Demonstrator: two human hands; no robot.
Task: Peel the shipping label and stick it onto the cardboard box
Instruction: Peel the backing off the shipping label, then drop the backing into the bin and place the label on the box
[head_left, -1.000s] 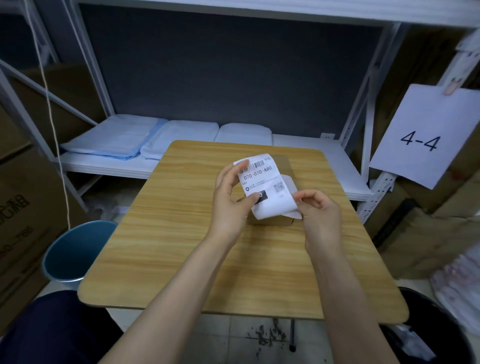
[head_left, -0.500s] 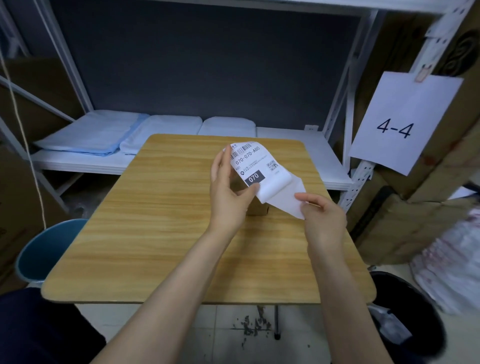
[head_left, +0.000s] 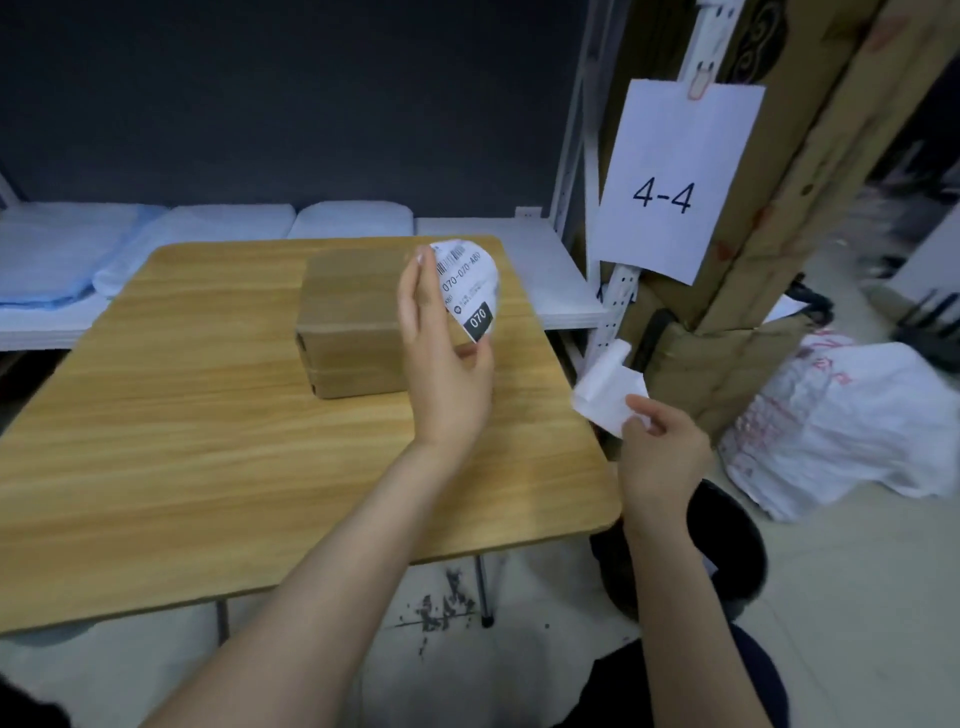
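The left hand (head_left: 447, 358) holds the shipping label (head_left: 467, 288) up above the wooden table (head_left: 208, 441), pinching its lower edge between thumb and fingers; the label curls, with its printed face, barcode and the black "070" block turned to the right. Just left of and behind that hand, the cardboard box (head_left: 353, 317) lies flat on the far middle of the table, closed and bare on top. The right hand (head_left: 662, 457) is past the table's right edge, above a dark bin (head_left: 737, 551) on the floor, pinching a curled white backing sheet (head_left: 608, 389) by its near corner. The label and backing are well apart. A sheet marked "4-4" (head_left: 675, 182) hangs on the rack to the right.
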